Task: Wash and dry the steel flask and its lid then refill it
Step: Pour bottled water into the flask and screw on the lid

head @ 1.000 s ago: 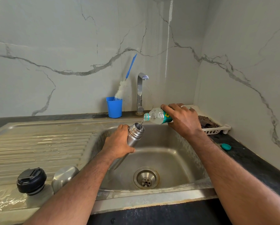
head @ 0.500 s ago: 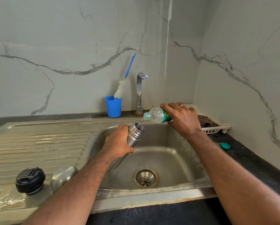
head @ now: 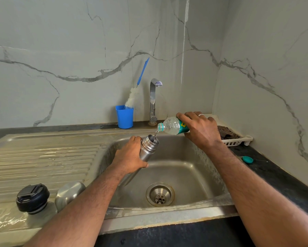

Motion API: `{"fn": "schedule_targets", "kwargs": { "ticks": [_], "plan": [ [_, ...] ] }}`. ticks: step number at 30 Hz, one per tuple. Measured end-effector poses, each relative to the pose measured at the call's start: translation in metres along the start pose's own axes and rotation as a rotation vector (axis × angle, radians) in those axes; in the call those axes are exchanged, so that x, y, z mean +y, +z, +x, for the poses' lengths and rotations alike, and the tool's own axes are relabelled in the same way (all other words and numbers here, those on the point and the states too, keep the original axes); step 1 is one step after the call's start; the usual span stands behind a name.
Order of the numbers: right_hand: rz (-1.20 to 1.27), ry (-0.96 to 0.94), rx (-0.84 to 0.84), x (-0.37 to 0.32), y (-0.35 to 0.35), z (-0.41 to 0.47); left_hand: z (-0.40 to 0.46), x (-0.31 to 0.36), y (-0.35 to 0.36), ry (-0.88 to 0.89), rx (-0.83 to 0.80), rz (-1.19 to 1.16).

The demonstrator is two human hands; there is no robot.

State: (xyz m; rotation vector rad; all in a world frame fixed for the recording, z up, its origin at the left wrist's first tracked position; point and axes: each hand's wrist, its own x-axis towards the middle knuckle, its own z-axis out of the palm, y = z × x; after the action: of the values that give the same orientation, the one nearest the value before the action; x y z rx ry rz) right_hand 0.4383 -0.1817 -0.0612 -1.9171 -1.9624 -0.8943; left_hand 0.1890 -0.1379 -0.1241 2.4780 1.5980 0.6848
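Left hand: your fingers wrap the steel flask mid-body, tilted over the sink.
Right hand: grips the plastic bottle, pouring.
Handling: rigid, probably wet and slick, getting heavier; hold firm.
Lid: left of sink.

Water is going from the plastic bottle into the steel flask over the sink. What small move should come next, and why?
Probably just keep the plastic bottle tilted and steady. The right hand holds it above the steel flask, which the left hand grips over the sink. A thin stream is falling into the flask's open mouth and the bottle holds more water. The black lid waits on the drainboard.
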Motion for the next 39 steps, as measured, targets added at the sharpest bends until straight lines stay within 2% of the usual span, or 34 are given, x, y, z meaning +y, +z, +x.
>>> {"fn": "schedule_targets", "kwargs": {
  "ticks": [39],
  "plan": [
    [-0.004, -0.016, 0.008, 0.0029, 0.0051, 0.0013, 0.0020, -0.0012, 0.0036, 0.007, 0.006, 0.012]
  ]
}}
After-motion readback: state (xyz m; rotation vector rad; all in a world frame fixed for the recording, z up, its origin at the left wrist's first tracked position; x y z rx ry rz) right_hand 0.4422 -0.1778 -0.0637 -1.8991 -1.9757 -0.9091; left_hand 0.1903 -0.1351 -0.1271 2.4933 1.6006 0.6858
